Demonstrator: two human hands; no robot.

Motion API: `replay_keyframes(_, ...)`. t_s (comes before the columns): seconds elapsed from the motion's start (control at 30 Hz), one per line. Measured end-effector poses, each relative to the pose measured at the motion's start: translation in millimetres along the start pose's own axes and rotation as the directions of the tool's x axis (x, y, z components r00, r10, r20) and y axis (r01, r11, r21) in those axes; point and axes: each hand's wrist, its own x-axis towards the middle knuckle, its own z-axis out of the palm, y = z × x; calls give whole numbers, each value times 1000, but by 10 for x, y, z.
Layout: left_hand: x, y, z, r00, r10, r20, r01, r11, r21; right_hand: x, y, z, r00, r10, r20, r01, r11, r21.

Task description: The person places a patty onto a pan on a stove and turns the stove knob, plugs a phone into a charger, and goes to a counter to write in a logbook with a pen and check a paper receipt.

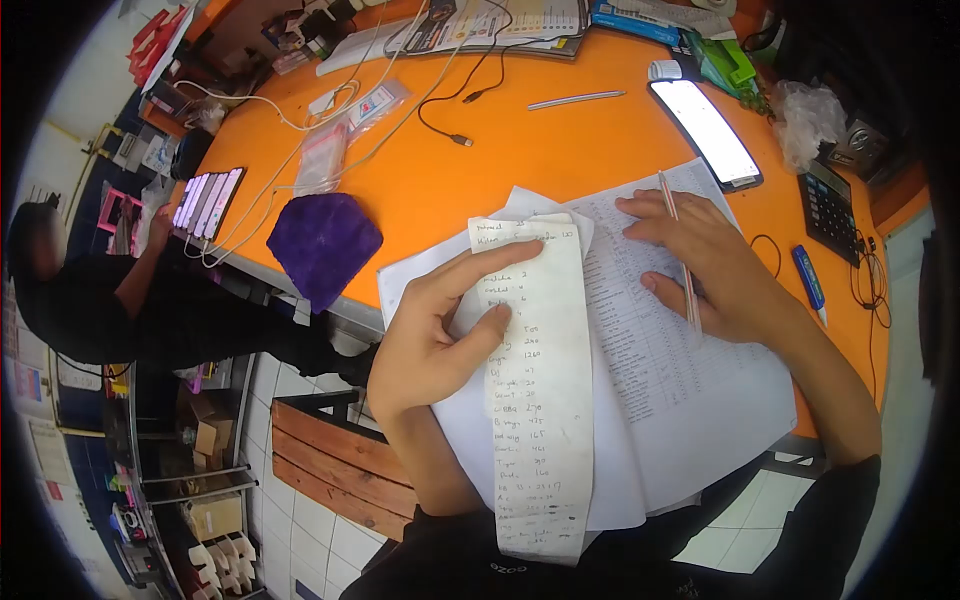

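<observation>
A long paper slip [545, 380] with handwritten names and numbers lies over white sheets. My left hand [430, 335] rests at its left side. The index finger stretches across an upper line and the thumb touches the slip lower down, apart from it; the other fingers are mostly hidden. In my right hand [725, 260], a slim pen [688, 270] stands nearly upright between the fingers. This hand is over a printed sheet [660, 370] with dense rows of text, right of the slip.
On the orange table [430, 180] are a purple cloth [325, 245], a lit phone [708, 130], a calculator [832, 212], a blue marker [809, 280], another pen [576, 100] and loose cables [445, 125]. A person [90, 280] at the left touches a second phone [208, 203].
</observation>
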Motion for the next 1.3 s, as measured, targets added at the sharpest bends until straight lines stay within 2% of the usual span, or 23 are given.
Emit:
replay_keyframes(0.1,-7,-12,-21,1000,28,6,-28,999,24,3,-4,11,1000,27,0,-27,999,25)
replay_keyframes(0.17,-13,-30,-23,1000,26,8,-26,999,-28,-7,-1,12,999,43,-6,-43,999,32)
replay_keyframes(0.27,-7,-36,-78,999,4,44,-3,999,-33,9,36,-1,996,64,-68,-55,991,120)
replay_keyframes(0.33,7,-33,-85,999,14,45,-12,999,-36,47,77,-23,952,199,-231,-65,873,483)
replay_keyframes(0.37,8,-29,-87,998,26,48,-24,999,-41,53,113,-18,953,201,-227,-67,871,487)
replay_keyframes(0.43,7,-20,-90,999,7,53,-4,998,-59,46,181,-17,910,357,-211,-113,703,702)
replay_keyframes(0.47,7,-21,-87,998,-5,58,9,997,-77,39,184,-20,910,359,-209,-116,702,702)
replay_keyframes(0.53,4,-32,-64,999,2,40,1,997,-82,39,192,-45,877,452,-163,-113,523,845)
replay_keyframes(0.57,7,-37,-56,1000,9,19,-8,996,-84,45,220,-61,877,451,-165,-112,525,844)
replay_keyframes(0.63,7,-23,-51,1000,11,23,-8,996,-90,49,288,-69,853,509,-117,-119,408,905)
replay_keyframes(0.67,8,-19,-52,1000,14,28,-12,995,-96,51,300,-59,853,509,-114,-121,405,906)
replay_keyframes(0.97,3,-23,-64,999,-10,37,13,996,-87,50,315,-16,851,508,-134,-132,454,881)
replay_keyframes(1.03,-4,7,-56,1000,-2,23,4,997,-73,62,304,0,856,487,-173,-117,508,854)
replay_keyframes(1.23,17,46,-32,1000,5,25,-4,999,-54,58,275,-32,863,483,-150,-126,492,861)
replay_keyframes(1.3,11,33,-38,1000,1,6,-1,999,-36,47,275,-25,866,471,-167,-124,527,841)
